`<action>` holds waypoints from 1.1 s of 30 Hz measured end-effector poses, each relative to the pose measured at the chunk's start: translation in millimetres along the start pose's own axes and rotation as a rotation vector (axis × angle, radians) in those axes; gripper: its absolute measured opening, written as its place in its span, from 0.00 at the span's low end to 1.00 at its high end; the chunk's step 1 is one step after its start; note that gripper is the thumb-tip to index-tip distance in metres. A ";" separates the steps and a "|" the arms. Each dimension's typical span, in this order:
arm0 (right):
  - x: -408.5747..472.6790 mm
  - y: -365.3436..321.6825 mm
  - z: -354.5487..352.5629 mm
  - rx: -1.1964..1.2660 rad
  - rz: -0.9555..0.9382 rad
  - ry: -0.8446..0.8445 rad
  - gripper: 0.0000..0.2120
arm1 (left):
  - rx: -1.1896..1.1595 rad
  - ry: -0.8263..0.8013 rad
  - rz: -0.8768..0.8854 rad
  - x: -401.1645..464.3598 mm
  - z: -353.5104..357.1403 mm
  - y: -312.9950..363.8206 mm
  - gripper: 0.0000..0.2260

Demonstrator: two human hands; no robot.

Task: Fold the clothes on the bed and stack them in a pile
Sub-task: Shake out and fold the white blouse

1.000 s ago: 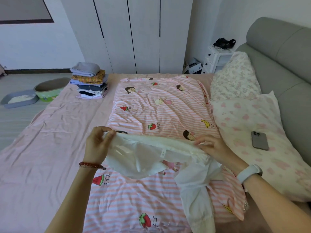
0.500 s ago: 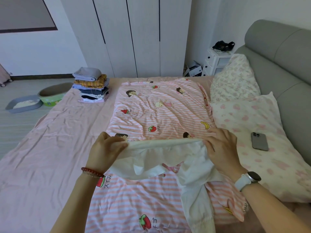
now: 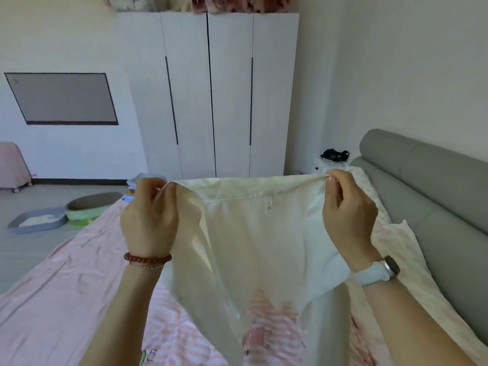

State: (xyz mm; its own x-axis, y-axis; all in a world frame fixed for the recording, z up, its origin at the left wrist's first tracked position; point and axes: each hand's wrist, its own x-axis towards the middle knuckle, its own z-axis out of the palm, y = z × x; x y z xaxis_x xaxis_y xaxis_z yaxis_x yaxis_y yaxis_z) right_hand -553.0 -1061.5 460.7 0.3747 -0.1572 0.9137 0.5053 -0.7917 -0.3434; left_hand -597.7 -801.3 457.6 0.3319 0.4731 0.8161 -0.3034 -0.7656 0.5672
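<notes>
Thin sheer cream cloth garment; matt white wardrobe; crumpled pink cotton-like sheet.

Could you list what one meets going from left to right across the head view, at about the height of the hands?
Grey litter tray → green oval bowl → left hand → white garment with its size label → right hand → grey headboard.
</notes>
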 end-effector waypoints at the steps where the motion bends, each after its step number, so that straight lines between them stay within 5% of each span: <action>1: 11.5 -6.4 -4.8 0.011 -0.031 0.032 0.08 | -0.030 0.054 -0.002 8.3 -4.3 10.0 0.08; 5: 54.9 -32.0 -19.4 0.090 -0.055 0.102 0.07 | -0.107 0.174 0.022 38.4 -21.3 40.5 0.07; 9: 80.4 -46.6 -12.5 0.260 0.133 -0.005 0.07 | -0.104 0.145 -0.023 55.8 -25.0 49.7 0.04; 17: 51.2 -20.9 85.5 0.324 0.468 -0.405 0.09 | 0.016 -0.419 -0.349 54.8 47.5 -26.5 0.04; 22: 1.4 22.0 177.3 0.313 0.685 -0.556 0.11 | 0.021 -0.580 -0.578 34.2 116.4 -106.4 0.05; 28: -53.9 90.5 323.8 0.448 1.082 -0.666 0.10 | -0.353 -0.757 -1.036 4.8 238.9 -184.2 0.06; 31: -97.3 131.9 386.4 0.454 1.167 -0.900 0.24 | -0.317 -1.050 -1.003 -29.6 300.7 -230.4 0.21; 33: -138.5 156.7 404.5 0.375 1.115 -1.050 0.25 | -0.181 -1.106 -0.943 -65.6 319.0 -266.2 0.21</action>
State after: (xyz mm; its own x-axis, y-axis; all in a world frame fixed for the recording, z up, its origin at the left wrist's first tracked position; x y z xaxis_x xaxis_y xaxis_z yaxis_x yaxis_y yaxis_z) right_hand -211.3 -925.0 192.5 0.9450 0.0511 -0.3232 -0.2859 -0.3516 -0.8914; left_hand -253.8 -767.5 217.8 0.9428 0.1243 -0.3092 0.3319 -0.2653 0.9053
